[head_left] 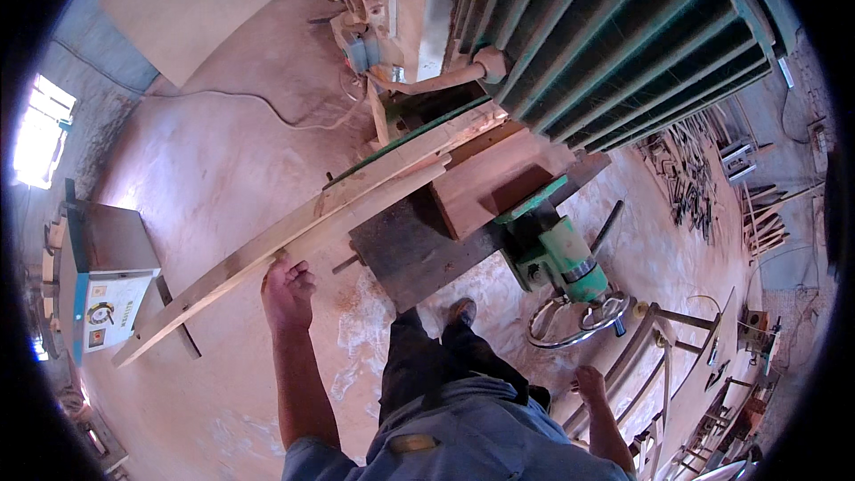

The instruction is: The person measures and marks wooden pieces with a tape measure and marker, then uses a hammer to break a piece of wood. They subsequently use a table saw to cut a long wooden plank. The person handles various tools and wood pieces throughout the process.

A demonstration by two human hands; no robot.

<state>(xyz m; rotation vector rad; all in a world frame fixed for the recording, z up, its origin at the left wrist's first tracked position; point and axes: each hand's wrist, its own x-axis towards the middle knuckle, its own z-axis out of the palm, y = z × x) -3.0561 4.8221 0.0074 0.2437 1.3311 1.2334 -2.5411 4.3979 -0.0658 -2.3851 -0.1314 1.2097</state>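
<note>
A long pale wooden beam (236, 260) slants from the machine table down to the lower left. My left hand (289, 296) is at its near edge, fingers curled and closed against the wood; part of the grip is hidden. Along the beam's near side lies a thinner wooden strip (374, 200). Both pieces run onto the dark machine table (419, 245) under a green ribbed machine body (614, 44). My right hand (589, 386) hangs at the lower right with its fingers curled in, beside a wooden frame, and nothing shows in it.
A reddish wooden block (499, 183) sits on the table next to a green clamp (565, 249) with a chrome handwheel (579, 325). On the left stands a grey cabinet (111, 249) with a dial. A wooden frame (663, 365) and piled offcuts (681, 174) are at right; a cable (267, 107) crosses the floor.
</note>
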